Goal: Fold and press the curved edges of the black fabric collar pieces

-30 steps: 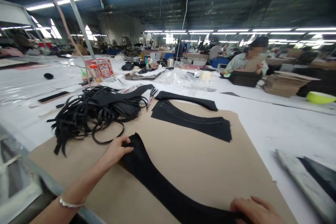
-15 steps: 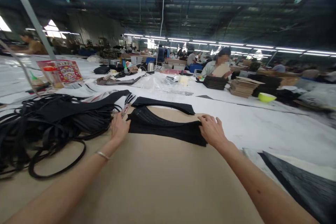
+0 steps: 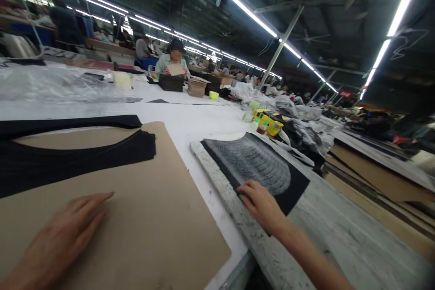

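My left hand [image 3: 64, 235] lies flat and blurred on the brown cardboard sheet [image 3: 142, 217], fingers stretched out, holding nothing. Curved black fabric pieces [image 3: 68, 161] lie stacked on the far part of that sheet. My right hand [image 3: 261, 204] reaches to the right and rests its fingers on the near edge of a stack of dark stitched pieces [image 3: 258, 167], which sits on a white marbled board [image 3: 238, 217]. The fingertips are curled at the stack's edge; whether they grip a piece I cannot tell.
The white table [image 3: 190, 118] runs far back. A person [image 3: 171, 61] sits there behind stacks of dark and cardboard pieces [image 3: 171, 82]. A green bowl [image 3: 214, 95], a yellow item [image 3: 270, 122] and crumpled plastic [image 3: 299, 118] lie to the right, with cardboard sheets [image 3: 374, 167] beyond.
The view has swung right. Both hands have left the black fabric piece: the left now lies on the cardboard, the right has moved over to the dark stack on the marbled board.
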Available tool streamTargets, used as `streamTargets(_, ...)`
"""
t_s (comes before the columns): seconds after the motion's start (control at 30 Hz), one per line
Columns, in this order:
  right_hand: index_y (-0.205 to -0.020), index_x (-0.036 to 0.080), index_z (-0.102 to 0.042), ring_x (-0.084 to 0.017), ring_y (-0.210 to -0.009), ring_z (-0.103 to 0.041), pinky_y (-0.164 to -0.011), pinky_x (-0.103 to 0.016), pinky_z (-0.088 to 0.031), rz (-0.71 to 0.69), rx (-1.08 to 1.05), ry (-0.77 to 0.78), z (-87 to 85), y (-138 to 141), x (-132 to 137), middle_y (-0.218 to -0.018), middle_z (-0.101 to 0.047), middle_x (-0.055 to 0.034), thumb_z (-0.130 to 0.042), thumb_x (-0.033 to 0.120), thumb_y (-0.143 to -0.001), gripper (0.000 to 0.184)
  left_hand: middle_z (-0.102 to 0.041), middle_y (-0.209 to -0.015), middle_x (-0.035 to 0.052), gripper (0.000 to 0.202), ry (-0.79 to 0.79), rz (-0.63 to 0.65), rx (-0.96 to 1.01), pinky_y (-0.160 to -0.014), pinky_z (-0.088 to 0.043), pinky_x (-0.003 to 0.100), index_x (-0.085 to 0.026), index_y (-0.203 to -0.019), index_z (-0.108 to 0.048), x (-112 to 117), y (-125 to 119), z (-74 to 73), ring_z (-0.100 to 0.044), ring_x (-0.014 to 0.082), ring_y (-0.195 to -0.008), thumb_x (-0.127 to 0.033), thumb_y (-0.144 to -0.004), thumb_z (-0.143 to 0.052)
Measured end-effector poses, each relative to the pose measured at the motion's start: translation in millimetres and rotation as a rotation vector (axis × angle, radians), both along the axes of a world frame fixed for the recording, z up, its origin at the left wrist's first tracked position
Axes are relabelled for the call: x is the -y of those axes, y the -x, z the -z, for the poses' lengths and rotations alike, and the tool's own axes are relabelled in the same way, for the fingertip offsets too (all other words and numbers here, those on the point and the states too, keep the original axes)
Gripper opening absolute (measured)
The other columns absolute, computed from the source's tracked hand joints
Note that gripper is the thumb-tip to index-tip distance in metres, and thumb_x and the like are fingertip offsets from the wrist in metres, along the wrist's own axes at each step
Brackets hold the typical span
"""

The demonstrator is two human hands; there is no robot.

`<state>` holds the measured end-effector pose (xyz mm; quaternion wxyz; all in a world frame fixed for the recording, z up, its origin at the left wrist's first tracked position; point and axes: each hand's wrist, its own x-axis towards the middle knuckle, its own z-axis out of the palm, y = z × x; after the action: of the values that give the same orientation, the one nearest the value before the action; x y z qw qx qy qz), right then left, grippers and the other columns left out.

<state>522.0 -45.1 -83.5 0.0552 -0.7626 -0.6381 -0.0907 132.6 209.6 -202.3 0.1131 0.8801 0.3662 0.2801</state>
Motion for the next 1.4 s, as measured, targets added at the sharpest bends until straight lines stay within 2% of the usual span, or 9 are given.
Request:
streamTargets(0.13, -0.116, 0.019, -0.059, -0.018, -0.088, -0.061, -0.075, -0.032, -0.049, 0.072, 0.048, 0.03, 7.5, -56.5, 71.4, -0.1, -0.061, -0.0067, -0.045, 0.018, -0.093, 0.027, -0.067, -0.113, -0.0035, 0.032, -0.072, 0.384, 0.068, -0.094, -0.051, 0.032, -0.035, -0.118, -0.056, 67.2, -93.2, -44.6, -0.061, 0.0193, -0.106, -0.027, -0.09, -0.045)
streamTargets(0.27, -0.129, 0.021, -0.05, -0.018, -0.088, -0.061, -0.072, -0.032, -0.048, 0.062, 0.199, 0.087, 23.9, -68.1, 86.0, -0.102, -0.061, -0.0058, -0.045, 0.018, -0.093, 0.037, -0.064, -0.12, 0.003, 0.042, 0.024, 0.645, 0.031, -0.101, -0.045, 0.031, -0.024, -0.124, -0.054, 123.7, -187.1, -79.8, -0.053, 0.0161, -0.116, -0.008, -0.088, -0.037)
streamTargets(0.37, -0.12, 0.022, -0.056, -0.02, -0.083, -0.061, -0.07, -0.033, -0.046, 0.05, 0.221, 0.078, 29.8, -70.2, 79.3, -0.096, -0.061, -0.0046, -0.046, 0.015, -0.092, 0.031, -0.061, -0.124, 0.0051, 0.045, 0.08, 0.725, -0.03, -0.103, -0.043, 0.033, -0.02, -0.128, -0.051, 144.7, -246.1, -87.6, -0.05, 0.0174, -0.119, -0.006, -0.087, -0.038)
streamTargets(0.5, -0.094, 0.018, -0.061, -0.019, -0.074, -0.059, -0.064, -0.031, -0.043, 0.015, 0.241, 0.071, 33.8, -78.3, 69.5, -0.086, -0.06, -0.0037, -0.044, 0.006, -0.088, 0.022, -0.062, -0.122, 0.0076, 0.054, 0.095, 0.738, -0.127, -0.102, -0.041, 0.034, -0.017, -0.132, -0.047, 148.7, -299.0, -79.6, -0.048, 0.0208, -0.119, -0.002, -0.081, -0.04)
streamTargets(0.73, -0.081, 0.017, -0.057, -0.018, -0.066, -0.057, -0.052, -0.027, -0.035, -0.038, 0.202, 0.024, 43.5, -90.8, 62.5, -0.08, -0.058, -0.004, -0.042, -0.001, -0.082, 0.024, -0.064, -0.114, 0.0066, 0.055, 0.088, 0.675, -0.161, -0.096, -0.039, 0.035, -0.019, -0.131, -0.048, 150.3, -315.5, -64.3, -0.048, 0.0231, -0.114, -0.001, -0.079, -0.037)
streamTargets(1.0, -0.087, 0.017, -0.058, -0.014, -0.061, -0.055, -0.049, -0.025, -0.037, 0.008, -0.023, -0.128, 38.0, -107.9, 83.7, -0.082, -0.057, -0.0041, -0.037, 0.018, -0.093, 0.022, -0.067, -0.106, 0.0042, 0.042, 0.076, 0.635, -0.127, -0.089, -0.036, 0.038, -0.024, -0.131, -0.048, 158.2, -319.4, -69.3, -0.048, 0.0232, -0.102, -0.012, -0.094, -0.033)
streamTargets(1.17, -0.088, 0.021, -0.061, -0.014, -0.06, -0.058, -0.054, -0.025, -0.046, 0.318, -0.647, -0.572, 38.5, -152.9, 121.0, -0.071, -0.061, 0.0002, -0.057, 0.037, -0.083, 0.017, -0.064, -0.103, 0.002, 0.031, 0.029, 0.634, -0.123, -0.085, -0.034, 0.04, -0.034, -0.122, -0.056, 167.0, -323.4, -71.4, -0.048, 0.023, -0.101, -0.025, -0.097, -0.039)
streamTargets(1.3, -0.086, 0.021, -0.058, -0.019, -0.064, -0.064, -0.056, -0.034, -0.055, 0.494, -0.777, -0.907, 31.9, -215.1, 169.0, -0.073, -0.062, -0.0022, -0.054, 0.049, -0.078, 0.029, -0.058, -0.109, 0.0036, 0.024, 0.007, 0.593, -0.096, -0.086, -0.032, 0.041, -0.034, -0.109, -0.064, 176.3, -328.9, -68.4, -0.046, 0.0239, -0.105, -0.027, -0.093, -0.048)
streamTargets(1.4, -0.072, 0.023, -0.054, -0.023, -0.065, -0.066, -0.064, -0.043, -0.058, 0.592, -0.787, -1.142, 15.1, -253.9, 212.7, -0.066, -0.057, -0.0031, -0.058, 0.053, -0.072, 0.03, -0.054, -0.113, 0.0047, 0.019, 0.008, 0.523, -0.061, -0.088, -0.032, 0.043, -0.032, -0.102, -0.066, 183.3, -334.3, -67.6, -0.044, 0.0247, -0.108, -0.025, -0.09, -0.053)
